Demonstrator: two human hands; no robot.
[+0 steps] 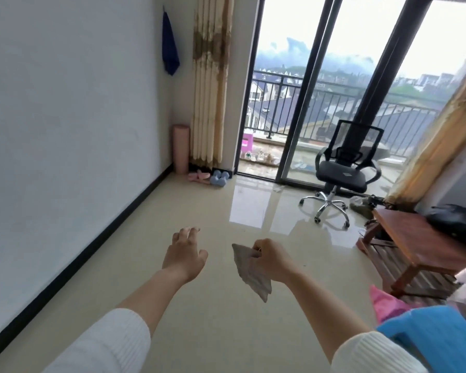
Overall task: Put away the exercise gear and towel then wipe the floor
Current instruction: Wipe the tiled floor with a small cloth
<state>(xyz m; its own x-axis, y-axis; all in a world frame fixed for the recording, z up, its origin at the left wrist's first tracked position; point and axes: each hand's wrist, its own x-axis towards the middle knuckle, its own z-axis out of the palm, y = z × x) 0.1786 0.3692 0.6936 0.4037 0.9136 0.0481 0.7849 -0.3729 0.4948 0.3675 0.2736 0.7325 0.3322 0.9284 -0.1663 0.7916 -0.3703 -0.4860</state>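
My right hand [269, 261] grips a grey cloth [250, 273] that hangs down over the glossy beige floor [199, 216]. My left hand [184, 254] is held out beside it, fingers spread, holding nothing. A dark blue towel [170, 47] hangs high on the white wall. In the far corner a rolled pink mat [181, 149] stands upright against the wall. At its foot lie pink dumbbells [198, 176] and light blue dumbbells [219, 178] on the floor.
A black office chair [342, 173] stands by the sliding glass door [318, 103]. A wooden low table [417, 238] with a black bag [457, 224] is on the right. A blue plastic stool [436, 337] sits at the bottom right. A patterned curtain [210, 82] hangs near the corner.
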